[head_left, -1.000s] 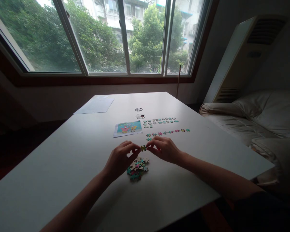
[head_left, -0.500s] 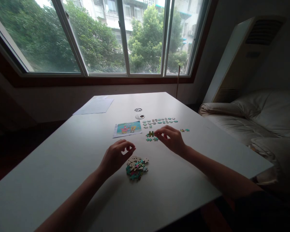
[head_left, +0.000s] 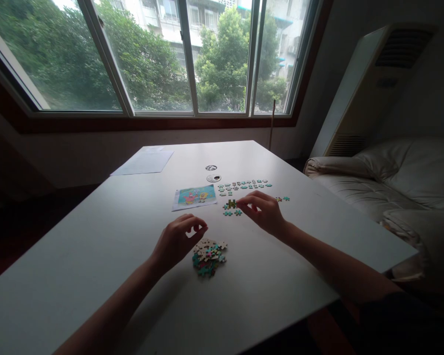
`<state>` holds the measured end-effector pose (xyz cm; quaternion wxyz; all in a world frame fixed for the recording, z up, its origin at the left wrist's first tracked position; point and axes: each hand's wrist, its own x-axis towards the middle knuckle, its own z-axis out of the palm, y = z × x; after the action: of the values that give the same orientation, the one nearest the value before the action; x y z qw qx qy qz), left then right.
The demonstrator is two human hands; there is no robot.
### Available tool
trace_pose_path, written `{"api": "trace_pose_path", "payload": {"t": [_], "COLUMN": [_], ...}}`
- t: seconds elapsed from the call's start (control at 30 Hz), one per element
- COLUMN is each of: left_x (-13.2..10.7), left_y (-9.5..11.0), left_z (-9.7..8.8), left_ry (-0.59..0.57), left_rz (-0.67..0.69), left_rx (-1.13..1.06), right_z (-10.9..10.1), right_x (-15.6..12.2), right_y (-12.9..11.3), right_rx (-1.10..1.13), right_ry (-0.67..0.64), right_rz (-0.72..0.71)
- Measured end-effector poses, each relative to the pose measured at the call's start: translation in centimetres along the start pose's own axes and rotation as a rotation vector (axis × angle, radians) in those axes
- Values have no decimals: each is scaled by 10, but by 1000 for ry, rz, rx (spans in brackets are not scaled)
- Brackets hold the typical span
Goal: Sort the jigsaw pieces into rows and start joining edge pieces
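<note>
A sheet of paper [head_left: 142, 162] lies on the far left of the white counter [head_left: 77, 256]; the left hand [head_left: 179, 239] hangs beside the pile of puzzle pieces [head_left: 209, 260], its grip curled, no piece visible in it; whether thumb and forefinger touch, I cannot tell; beyond the pile lies the picture sheet [head_left: 195, 196]; right of that, the held piece [head_left: 232, 203], yellowish-green, stands tipped up over the spread pieces [head_left: 238, 212], pinched by its right edge in the grip of the right hand [head_left: 264, 213]; whether it touches the counter is unclear; farther right lie two loose pieces [head_left: 286, 198]; the step in hand looks like holding one piece against those laid out; the next move seems to call for choosing its spot, then lowering it flat without nudging neighbours, before the pinch loosens.
</note>
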<state>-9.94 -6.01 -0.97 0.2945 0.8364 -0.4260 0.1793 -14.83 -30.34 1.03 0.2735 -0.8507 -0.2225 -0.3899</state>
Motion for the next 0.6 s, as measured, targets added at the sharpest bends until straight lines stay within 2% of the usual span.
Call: {"api": "trace_pose_path", "payload": {"t": [0.43,0.6], "left_x": [1,0], "left_y": [2,1], "left_z": [0,1], "left_ry": [-9,-4], "left_rz": [-21,-6], "left_rx": [-9,-11], "right_z": [-3,-6], "right_x": [2,6], "right_y": [-2,15], "right_rx": [9,-107], "right_ry": [2,-181], "right_rz": [-18,135]}}
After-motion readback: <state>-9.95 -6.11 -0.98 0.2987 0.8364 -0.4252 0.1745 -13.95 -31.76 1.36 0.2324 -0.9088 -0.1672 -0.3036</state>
